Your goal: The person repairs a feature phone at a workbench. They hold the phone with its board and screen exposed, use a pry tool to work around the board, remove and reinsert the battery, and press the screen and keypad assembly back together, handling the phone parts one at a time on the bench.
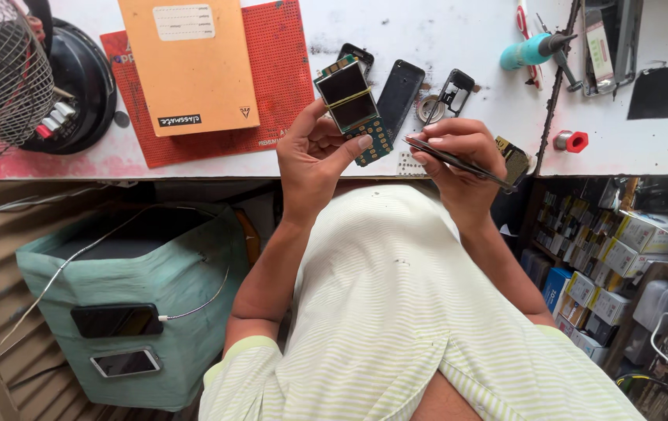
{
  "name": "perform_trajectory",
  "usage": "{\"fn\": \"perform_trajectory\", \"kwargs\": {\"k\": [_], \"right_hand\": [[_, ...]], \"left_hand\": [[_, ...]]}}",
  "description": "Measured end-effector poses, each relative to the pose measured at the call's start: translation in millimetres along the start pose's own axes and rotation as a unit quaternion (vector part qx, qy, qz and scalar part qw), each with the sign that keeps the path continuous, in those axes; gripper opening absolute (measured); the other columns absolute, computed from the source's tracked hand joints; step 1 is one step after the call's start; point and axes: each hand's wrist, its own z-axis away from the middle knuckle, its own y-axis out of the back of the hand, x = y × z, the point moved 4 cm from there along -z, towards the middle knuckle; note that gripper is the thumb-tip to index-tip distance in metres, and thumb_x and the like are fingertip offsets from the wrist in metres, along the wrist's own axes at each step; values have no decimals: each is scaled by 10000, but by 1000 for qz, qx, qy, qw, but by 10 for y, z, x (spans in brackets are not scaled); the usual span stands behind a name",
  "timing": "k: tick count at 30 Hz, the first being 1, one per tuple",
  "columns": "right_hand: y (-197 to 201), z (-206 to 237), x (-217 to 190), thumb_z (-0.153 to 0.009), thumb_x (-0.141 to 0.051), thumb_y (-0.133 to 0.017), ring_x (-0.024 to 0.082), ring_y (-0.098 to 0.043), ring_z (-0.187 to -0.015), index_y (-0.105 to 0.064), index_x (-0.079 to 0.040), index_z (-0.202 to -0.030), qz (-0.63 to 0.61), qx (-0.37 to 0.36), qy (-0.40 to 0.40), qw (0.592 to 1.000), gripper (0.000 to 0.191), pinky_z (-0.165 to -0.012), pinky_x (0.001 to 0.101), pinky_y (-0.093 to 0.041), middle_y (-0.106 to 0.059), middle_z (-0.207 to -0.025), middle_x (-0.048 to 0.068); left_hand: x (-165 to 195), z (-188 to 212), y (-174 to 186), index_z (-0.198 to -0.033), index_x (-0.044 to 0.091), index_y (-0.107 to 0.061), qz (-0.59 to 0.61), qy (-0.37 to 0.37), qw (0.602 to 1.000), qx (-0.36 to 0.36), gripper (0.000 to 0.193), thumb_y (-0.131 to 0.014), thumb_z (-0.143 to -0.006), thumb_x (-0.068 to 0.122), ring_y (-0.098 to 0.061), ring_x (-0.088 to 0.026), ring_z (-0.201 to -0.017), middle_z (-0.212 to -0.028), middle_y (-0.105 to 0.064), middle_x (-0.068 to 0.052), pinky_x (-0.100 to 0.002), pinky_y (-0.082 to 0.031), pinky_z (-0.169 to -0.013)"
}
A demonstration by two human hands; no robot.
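Your left hand (pixel 314 152) holds a bare phone board (pixel 353 105) whose small dark rectangular screen (pixel 344 84) faces up, crossed below by a yellow band. Left of that board, an orange booklet (pixel 191 62) lies on the table (pixel 622 148) with a white rectangular label (pixel 184 22) near its far edge and a small black label (pixel 178 120) near its near edge. Below the table, well left of the board, two phones with dark screens (pixel 115 320) and (pixel 125 362) sit in the pockets of a green cloth-covered box (pixel 170 281). Right of the board, under the table, shelves carry rows of small white, blue and yellow boxes (pixel 599 265).
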Motion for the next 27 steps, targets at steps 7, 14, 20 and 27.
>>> {"fn": "perform_trajectory", "kwargs": {"k": [7, 14, 20, 27], "right_hand": [[-301, -232, -175, -898, 156, -791, 266, -731, -1123, -689, -4, -1091, 160, -75, 118, 977, 270, -989, 358, -623, -696, -1166, 138], [-324, -217, -136, -905, 149, -783, 254, -734, -1114, -718, -5, -1070, 161, -86, 119, 976, 235, -977, 350, -625, -709, -1167, 133], [-319, -214, -115, -904, 147, -785, 263, -735, -1115, -724, -14, -1070, 160, -96, 130, 974, 240, -969, 349, -632, -705, -1161, 136], [-320, -210, -116, -896, 150, -781, 273, -733, -1116, -724, -4, -1064, 155, -90, 146, 973, 234, -977, 365, -632, -703, -1162, 136]], "left_hand": [[46, 34, -8, -1469, -3, -494, 22, -12, 1000, -3, 656, -817, -900, -50, -765, -148, -944, -1012, -761, -114, -275, -645, -857], [74, 72, 3, -1433, 11, -507, 29, -23, 999, -2, 614, -818, -907, -51, -768, -154, -960, -1026, -769, -124, -286, -648, -874], [102, 92, 10, -1431, 18, -516, 13, -38, 999, -5, 599, -820, -919, -46, -772, -157, -958, -1019, -770, -126, -290, -656, -870], [119, 89, -2, -1428, 22, -513, 26, -31, 999, -3, 605, -818, -910, -50, -769, -153, -947, -1018, -768, -122, -282, -652, -858]]}}
